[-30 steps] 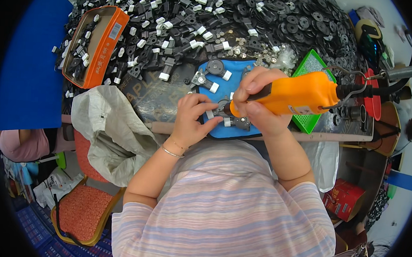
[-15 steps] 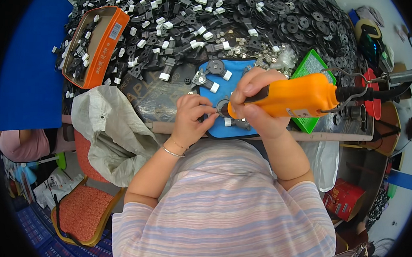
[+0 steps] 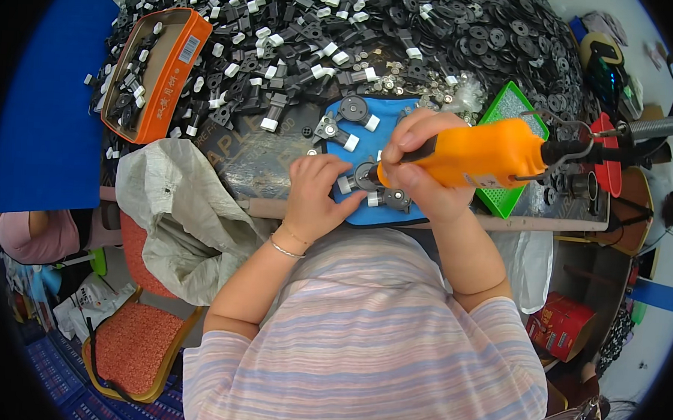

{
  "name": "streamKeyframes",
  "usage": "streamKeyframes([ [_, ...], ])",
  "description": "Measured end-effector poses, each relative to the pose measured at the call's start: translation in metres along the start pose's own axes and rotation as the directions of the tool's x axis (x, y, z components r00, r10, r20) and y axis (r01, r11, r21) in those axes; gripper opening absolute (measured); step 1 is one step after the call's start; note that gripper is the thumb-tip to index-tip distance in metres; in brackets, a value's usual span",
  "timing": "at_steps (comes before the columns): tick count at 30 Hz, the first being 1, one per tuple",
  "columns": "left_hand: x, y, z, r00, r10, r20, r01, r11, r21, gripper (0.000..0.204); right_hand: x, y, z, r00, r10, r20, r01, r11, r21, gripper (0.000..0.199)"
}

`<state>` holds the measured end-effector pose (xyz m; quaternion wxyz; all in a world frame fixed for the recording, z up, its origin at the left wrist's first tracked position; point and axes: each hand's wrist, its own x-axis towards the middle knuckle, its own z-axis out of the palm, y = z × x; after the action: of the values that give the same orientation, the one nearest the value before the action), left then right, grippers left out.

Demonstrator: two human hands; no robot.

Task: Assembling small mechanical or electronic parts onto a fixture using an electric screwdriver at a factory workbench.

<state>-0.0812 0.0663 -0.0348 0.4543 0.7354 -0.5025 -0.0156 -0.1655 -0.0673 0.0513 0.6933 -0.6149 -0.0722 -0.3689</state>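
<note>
My right hand (image 3: 426,165) is wrapped round an orange electric screwdriver (image 3: 489,153). Its dark tip meets a black round part with a white end (image 3: 364,175) lying on a blue mat (image 3: 389,111). Beside that part is my left hand (image 3: 318,194), open, thumb and forefinger apart on either side of the white end; whether a fingertip touches it is hard to see. Close below lies a similar wheel part (image 3: 395,200). Two more such pieces, a round one (image 3: 354,109) and one with a metal face (image 3: 330,127), sit on the mat's upper left.
Heaps of black-and-white fittings (image 3: 269,42) and black discs (image 3: 502,37) cover the far table. Small metal pieces (image 3: 391,81) lie before them. An orange tin (image 3: 179,75) stands left; a green tray (image 3: 498,127) and red bin (image 3: 609,158) stand right. A pale sack (image 3: 179,203) hangs over the near edge.
My left fingers have spread and drawn back from the part under the screwdriver, so its white end now shows. The screwdriver has shifted very slightly.
</note>
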Motion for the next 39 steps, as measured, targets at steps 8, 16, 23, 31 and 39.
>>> streamKeyframes([
  [8, -0.004, -0.006, 0.002, 0.995, -0.001, 0.097, -0.008, 0.996, 0.092, 0.023, -0.001, 0.008, -0.001, 0.999, 0.029, 0.043, -0.026, 0.998, -0.065, 0.023],
  [16, -0.001, -0.002, 0.002, 0.997, -0.033, 0.072, 0.028, 0.997, 0.076, 0.017, -0.006, 0.014, 0.004, 0.985, 0.136, 0.108, -0.120, 0.982, -0.146, 0.023],
  [23, -0.002, -0.001, 0.004, 0.996, -0.014, 0.089, 0.002, 0.992, 0.127, 0.015, 0.010, 0.013, -0.013, 0.929, 0.106, 0.355, -0.092, 0.994, -0.058, 0.018],
  [31, 0.004, 0.003, -0.007, 0.997, -0.026, 0.079, 0.019, 0.996, 0.083, 0.027, 0.012, -0.053, -0.074, 0.996, -0.062, 0.067, 0.041, 0.958, 0.283, 0.029],
  [39, 0.052, -0.015, -0.003, 0.998, -0.061, 0.006, 0.053, 0.905, 0.423, 0.051, -0.055, -0.077, -0.139, 0.874, -0.139, -0.466, 0.098, 0.989, -0.111, 0.025],
])
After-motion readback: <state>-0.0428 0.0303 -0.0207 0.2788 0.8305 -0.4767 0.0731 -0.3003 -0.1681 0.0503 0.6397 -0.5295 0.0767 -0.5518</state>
